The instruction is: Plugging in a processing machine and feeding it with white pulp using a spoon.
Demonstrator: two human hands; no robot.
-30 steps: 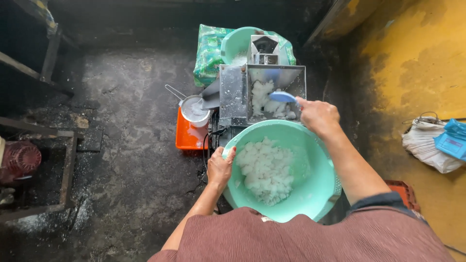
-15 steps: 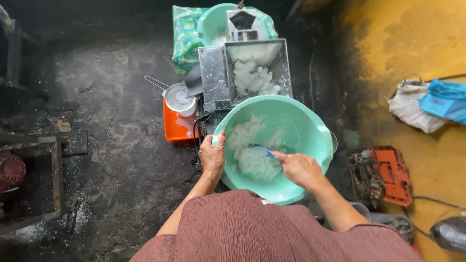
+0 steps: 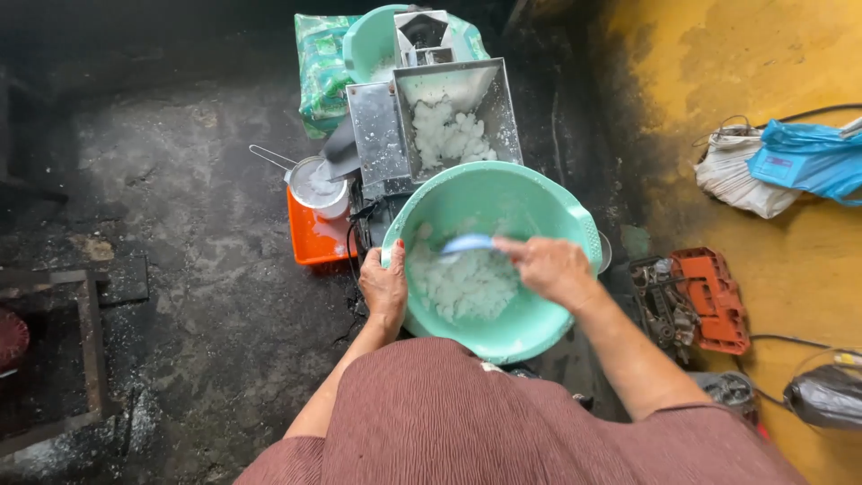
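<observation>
Head view: left hand [image 3: 384, 289] gripped rim of green basin [image 3: 575, 220]. Right hand [image 3: 550, 269] pinched blue scoop [image 3: 468, 242] over white lumps [image 3: 462, 286] in basin. Metal hopper [image 3: 449, 126] behind already part filled; plenty remained in basin. Green patterned bag [image 3: 319, 72] upper left; blue plastic bag [image 3: 808, 157] by yellow wall.

green printed bag [image 3: 319, 67] behind machine, blue bag [image 3: 808, 162] right

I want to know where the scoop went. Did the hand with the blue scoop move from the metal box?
Yes. The right hand drew back from the metal hopper toward the person; it now holds the blue scoop over the white lumps in the green basin.
</observation>
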